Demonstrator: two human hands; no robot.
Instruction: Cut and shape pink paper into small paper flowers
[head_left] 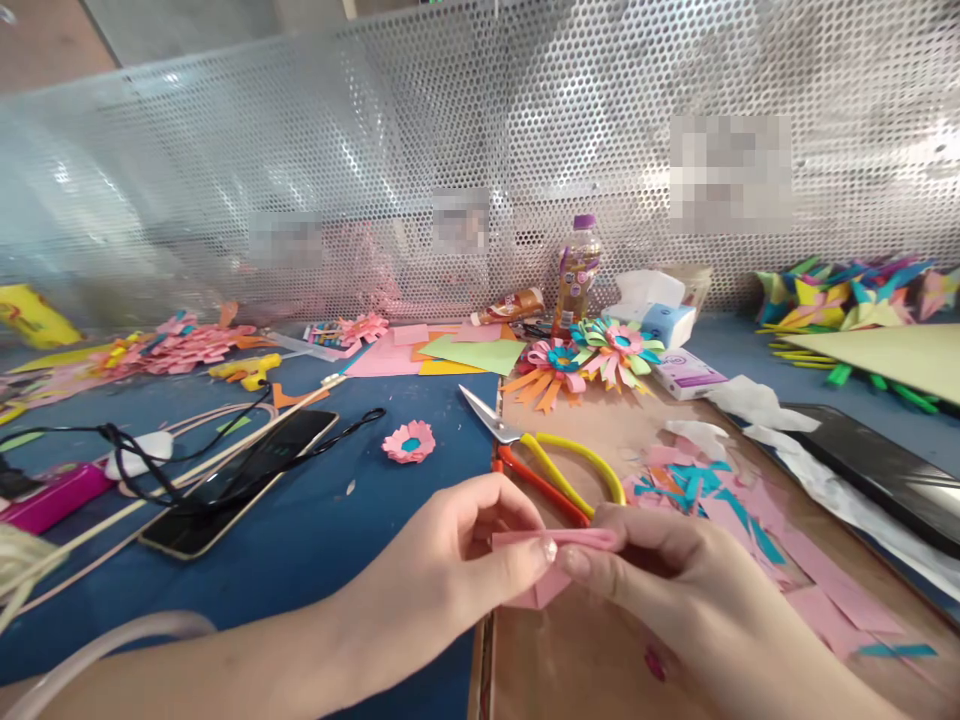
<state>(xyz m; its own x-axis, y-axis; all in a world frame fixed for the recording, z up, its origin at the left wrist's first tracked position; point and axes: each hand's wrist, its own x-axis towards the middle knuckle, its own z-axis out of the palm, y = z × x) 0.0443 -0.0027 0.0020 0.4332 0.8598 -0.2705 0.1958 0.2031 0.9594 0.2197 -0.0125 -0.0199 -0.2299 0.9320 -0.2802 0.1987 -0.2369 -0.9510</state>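
Note:
A folded piece of pink paper (541, 590) is pinched between my two hands at the front middle. My left hand (480, 545) grips its left part with thumb and fingers. The right part is held by my right hand (649, 560), its thumb almost meeting the left one. Just beyond my hands lie scissors (559, 465) with yellow and red handles, their blades pointing away to the left. Left of them, a small pink paper flower (409, 442) with a blue centre rests on the blue table. The paper's underside is partly hidden by my fingers.
A phone (240, 485) with a black cable lies left, near a yellow glue gun (247, 371). Pink and blue paper scraps (712, 490) spread at right. Finished paper flowers (622, 345), a bottle (576, 280) and tissues (660, 310) stand behind, before a perforated metal panel (420, 130).

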